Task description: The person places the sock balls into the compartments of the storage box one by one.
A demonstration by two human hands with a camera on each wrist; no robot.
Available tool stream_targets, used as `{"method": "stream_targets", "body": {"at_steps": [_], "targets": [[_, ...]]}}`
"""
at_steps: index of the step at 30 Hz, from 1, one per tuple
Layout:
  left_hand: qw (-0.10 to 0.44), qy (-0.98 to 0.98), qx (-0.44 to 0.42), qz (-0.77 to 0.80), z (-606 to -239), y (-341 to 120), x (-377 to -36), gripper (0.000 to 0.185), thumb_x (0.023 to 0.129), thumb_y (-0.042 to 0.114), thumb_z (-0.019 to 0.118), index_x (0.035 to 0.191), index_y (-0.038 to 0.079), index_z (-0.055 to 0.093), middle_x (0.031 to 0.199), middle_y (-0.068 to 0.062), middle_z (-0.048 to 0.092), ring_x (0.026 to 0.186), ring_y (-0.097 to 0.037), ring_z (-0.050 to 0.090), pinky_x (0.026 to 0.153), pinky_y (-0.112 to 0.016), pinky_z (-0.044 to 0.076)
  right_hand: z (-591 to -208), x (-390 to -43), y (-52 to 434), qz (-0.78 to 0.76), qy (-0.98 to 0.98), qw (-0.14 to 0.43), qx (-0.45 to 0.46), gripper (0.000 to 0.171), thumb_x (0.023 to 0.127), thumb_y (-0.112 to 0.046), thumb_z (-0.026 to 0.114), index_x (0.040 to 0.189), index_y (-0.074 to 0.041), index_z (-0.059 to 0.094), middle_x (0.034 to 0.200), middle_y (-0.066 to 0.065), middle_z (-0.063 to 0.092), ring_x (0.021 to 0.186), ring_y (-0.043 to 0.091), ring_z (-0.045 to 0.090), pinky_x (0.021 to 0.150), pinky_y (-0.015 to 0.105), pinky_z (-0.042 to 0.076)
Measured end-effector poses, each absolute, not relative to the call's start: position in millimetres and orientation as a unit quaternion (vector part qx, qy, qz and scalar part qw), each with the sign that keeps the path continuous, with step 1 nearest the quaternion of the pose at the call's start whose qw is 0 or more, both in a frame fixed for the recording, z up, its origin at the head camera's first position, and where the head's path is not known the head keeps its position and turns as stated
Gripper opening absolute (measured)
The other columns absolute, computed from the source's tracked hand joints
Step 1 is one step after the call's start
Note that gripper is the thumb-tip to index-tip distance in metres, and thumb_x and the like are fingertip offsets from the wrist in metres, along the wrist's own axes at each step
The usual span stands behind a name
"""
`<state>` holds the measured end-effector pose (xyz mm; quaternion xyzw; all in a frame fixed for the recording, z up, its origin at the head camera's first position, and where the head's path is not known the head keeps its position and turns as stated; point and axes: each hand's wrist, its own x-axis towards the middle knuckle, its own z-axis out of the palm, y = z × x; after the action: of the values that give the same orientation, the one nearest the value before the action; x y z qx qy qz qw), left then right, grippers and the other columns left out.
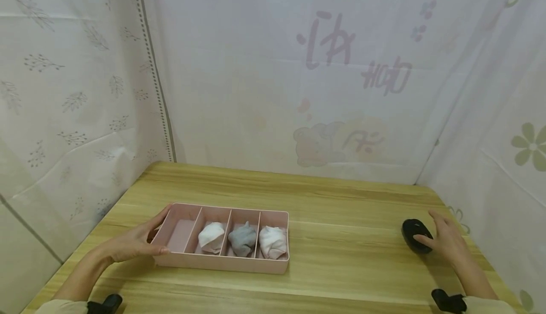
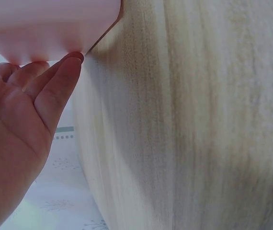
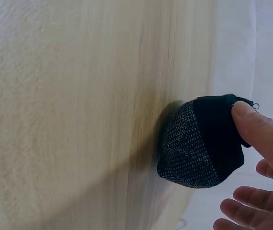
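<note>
Head | pink tray (image 1: 222, 263): long axis left-right | dark bundle (image 1: 412, 231): roughly near-far

One tray (image 1: 226, 263), four compartments (image 1: 181, 235), two white bundles (image 1: 211, 238), one grey bundle (image 1: 242, 240), one black bundle (image 3: 194, 143)

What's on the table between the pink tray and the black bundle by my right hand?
Nothing but bare wooden tabletop lies between the pink tray and the black bundle; the head view shows that whole stretch.
</note>
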<state>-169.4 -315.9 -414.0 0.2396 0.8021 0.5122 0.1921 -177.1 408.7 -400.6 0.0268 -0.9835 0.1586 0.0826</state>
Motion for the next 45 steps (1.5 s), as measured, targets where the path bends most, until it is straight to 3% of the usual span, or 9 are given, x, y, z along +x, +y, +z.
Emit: {"method": "stream_targets", "body": {"at_steps": [6,14,24,32,45], "targets": [[0.178,0.811,0.242,0.501,-413,-316,-169,0.099,0.086,0.005,0.064,0.148,0.001,-0.013,0.147,-0.039,-0.002,0.111,0.004,0.042,0.083,-0.018,0.043,-401,-177,408,0.143,-0.986,0.078,0.043,0.082,0.079,-0.032,0.075,0.130,0.018,0.034,0.119,0.049,0.039,0.105,0.061,0.038,0.077,0.066,0.039],[0.184,0.810,0.238,0.504,-413,-317,-169,0.099,0.086,0.006,0.064,0.148,0.004,-0.014,0.147,-0.039,-0.001,0.110,-0.003,0.045,0.082,-0.019,0.044,-404,-180,403,0.119,-0.988,0.074,0.071,0.072,0.074,-0.022,0.078,0.123,0.018,0.044,0.113,0.046,0.047,0.101,0.061,0.045,0.078,0.064,0.041],[0.174,0.815,0.237,0.499,-416,-318,-167,0.099,0.086,0.006,0.064,0.149,0.004,-0.012,0.147,-0.040,0.001,0.110,0.000,0.044,0.082,-0.019,0.044,-411,-183,401,0.126,-0.987,0.071,0.064,0.075,0.074,-0.016,0.078,0.129,0.016,0.038,0.116,0.047,0.044,0.102,0.061,0.044,0.078,0.066,0.040],[0.173,0.813,0.239,0.503,-416,-317,-166,0.098,0.086,0.006,0.064,0.149,0.003,-0.012,0.147,-0.039,-0.001,0.111,0.005,0.041,0.083,-0.018,0.043,-413,-185,399,0.126,-0.986,0.078,0.070,0.068,0.072,-0.010,0.078,0.125,0.014,0.043,0.110,0.045,0.049,0.097,0.059,0.047,0.073,0.064,0.042],[0.166,0.817,0.242,0.496,-416,-317,-168,0.097,0.086,0.006,0.065,0.148,-0.001,-0.009,0.146,-0.041,0.004,0.110,0.002,0.043,0.083,-0.017,0.042,-418,-186,397,0.128,-0.986,0.083,0.062,0.067,0.073,-0.006,0.073,0.127,0.013,0.039,0.103,0.048,0.045,0.089,0.058,0.049,0.066,0.060,0.044]]}}
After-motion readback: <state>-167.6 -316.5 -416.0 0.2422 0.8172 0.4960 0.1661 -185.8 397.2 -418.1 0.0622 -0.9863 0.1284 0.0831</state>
